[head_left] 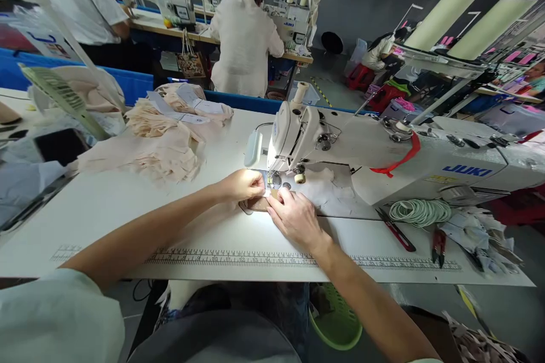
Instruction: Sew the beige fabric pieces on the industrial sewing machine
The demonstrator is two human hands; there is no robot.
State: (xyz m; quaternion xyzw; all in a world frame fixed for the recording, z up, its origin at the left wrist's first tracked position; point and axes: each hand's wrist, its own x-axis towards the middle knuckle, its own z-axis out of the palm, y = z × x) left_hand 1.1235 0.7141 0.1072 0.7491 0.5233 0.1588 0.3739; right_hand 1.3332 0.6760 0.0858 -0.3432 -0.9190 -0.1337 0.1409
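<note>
My left hand [243, 185] is closed in a pinch just left of the sewing machine's needle area [272, 179]. A small scrap of pale cloth [267, 193] shows between my two hands, close to the presser foot; the pinching fingers hide most of what they hold. My right hand [296, 216] rests on the machine bed, right of and nearer than the needle. Its fingers reach forward and left, with the tips down beside the pale cloth and the thumb apart. Below the fingertips lies a brown plate [258, 204] on the bed.
Piled beige fabric pieces [166, 150] lie at the left. Red-handled snips [438, 247], tweezers-like dark tool [398, 231] and a coil of pale green cord [420, 212] lie right. A printed ruler [238, 258] runs along the front edge. Other people [244, 39] sit at machines beyond.
</note>
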